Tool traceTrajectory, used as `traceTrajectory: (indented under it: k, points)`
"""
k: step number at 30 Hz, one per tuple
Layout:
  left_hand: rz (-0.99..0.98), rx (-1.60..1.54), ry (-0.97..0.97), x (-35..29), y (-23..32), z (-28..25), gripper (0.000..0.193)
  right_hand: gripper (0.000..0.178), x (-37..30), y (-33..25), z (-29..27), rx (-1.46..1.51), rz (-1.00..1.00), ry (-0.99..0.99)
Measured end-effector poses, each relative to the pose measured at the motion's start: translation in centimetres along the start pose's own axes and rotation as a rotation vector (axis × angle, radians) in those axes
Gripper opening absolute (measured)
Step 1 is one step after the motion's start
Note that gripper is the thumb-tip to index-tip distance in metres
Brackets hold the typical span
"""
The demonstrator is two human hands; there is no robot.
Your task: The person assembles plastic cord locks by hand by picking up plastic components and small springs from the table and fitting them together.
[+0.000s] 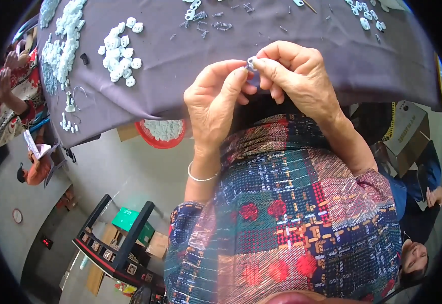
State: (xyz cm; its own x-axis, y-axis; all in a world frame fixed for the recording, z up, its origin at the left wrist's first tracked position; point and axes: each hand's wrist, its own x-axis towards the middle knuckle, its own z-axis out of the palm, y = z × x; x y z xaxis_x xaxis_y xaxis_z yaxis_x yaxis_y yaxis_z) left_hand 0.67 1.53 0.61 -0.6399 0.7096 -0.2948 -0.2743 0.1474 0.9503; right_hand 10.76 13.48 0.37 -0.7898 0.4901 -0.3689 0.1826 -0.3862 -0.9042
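Observation:
My left hand [216, 96] and my right hand [299, 73] meet above the table's near edge, thumbs and forefingers pinched close together. Between my left fingertips is a small coil spring [246, 67], partly covered by the thumb. My right fingers pinch a small white plastic piece with a ring-like end [252, 61], which touches or nearly touches the spring. Beyond my hands, loose coil springs [222, 25] lie scattered on the cloth, with a few white ring-ended pieces [192, 9] beside them.
A dark cloth covers the table [165, 61]. White rounded parts [119, 53] lie in a pile at left, with a larger heap [66, 35] farther left. More white pieces [365, 15] sit at far right. A red basin [161, 144] of white parts stands below the edge. Other people are at both sides.

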Motion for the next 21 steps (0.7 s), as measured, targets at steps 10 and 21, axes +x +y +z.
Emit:
traceTrajectory:
  k: [10, 21]
  points:
    - [0.038, 0.064, 0.033, 0.5, 0.1, 0.5, 0.011, 0.014, 0.3, -0.3, 0.1, -0.07, -0.019, 0.007]
    - [0.113, 0.13, 0.082, 1.0, -0.8, 1.0, 0.006, 0.012, 0.8, 0.4, -0.3, -0.114, -0.067, 0.0]
